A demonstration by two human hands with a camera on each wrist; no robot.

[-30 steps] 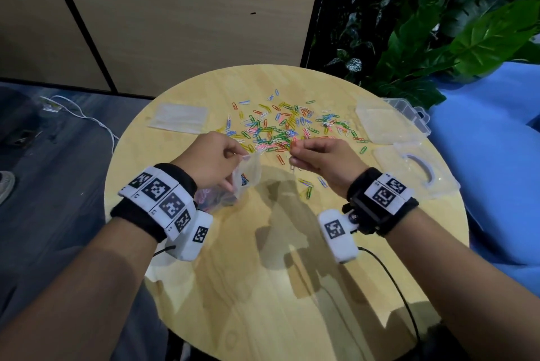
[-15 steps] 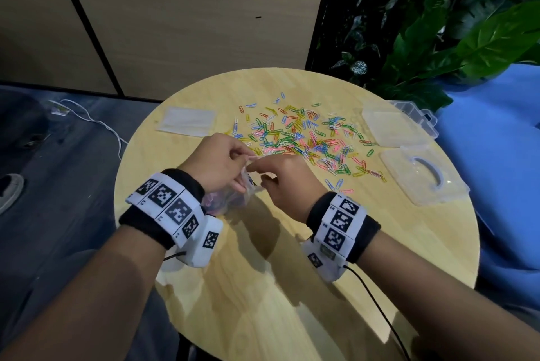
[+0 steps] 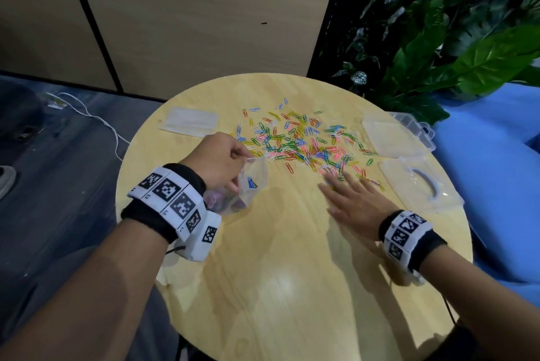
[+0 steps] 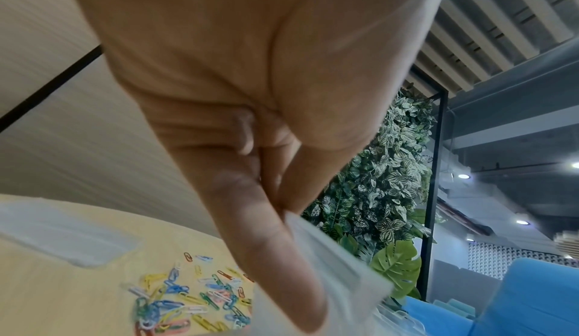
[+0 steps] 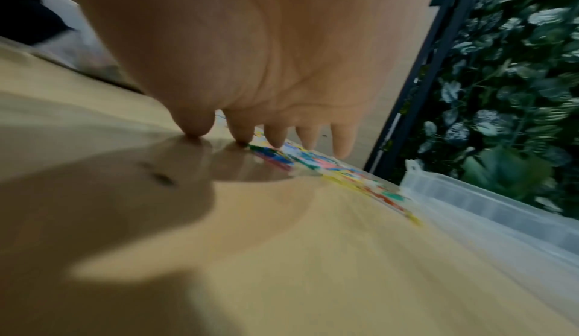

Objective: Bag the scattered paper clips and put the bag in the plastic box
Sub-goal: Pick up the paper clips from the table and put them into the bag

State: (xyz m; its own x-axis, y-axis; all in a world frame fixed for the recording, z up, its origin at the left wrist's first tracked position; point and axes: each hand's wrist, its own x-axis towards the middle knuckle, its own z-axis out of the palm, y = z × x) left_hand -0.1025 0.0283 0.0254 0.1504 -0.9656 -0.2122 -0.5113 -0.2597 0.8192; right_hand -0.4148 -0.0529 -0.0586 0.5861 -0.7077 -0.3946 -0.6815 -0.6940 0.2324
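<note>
Head view: the right hand point(image 3: 355, 203) has left the bag mouth and now lies flat, fingers spread, on the table point(image 3: 277, 273) at the near edge of the paper clips point(image 3: 298, 141). The left hand point(image 3: 217, 160) still pinches the bag point(image 3: 248, 185), which holds few clips; most remain scattered, so another gathering pass appears due.

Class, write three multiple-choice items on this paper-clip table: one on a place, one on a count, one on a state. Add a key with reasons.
1. Where does the lid with the handle lie?
A. on the floor
B. on the table, near its right edge
C. on the box

2. How many hands hold the clear bag?
A. none
B. one
C. two

3. How is the right hand?
A. spread flat on the table
B. clenched
C. holding the box

Key: B, it lies beside the open plastic box; B, only the left hand pinches it; A, fingers straight at the paper clips.
</note>
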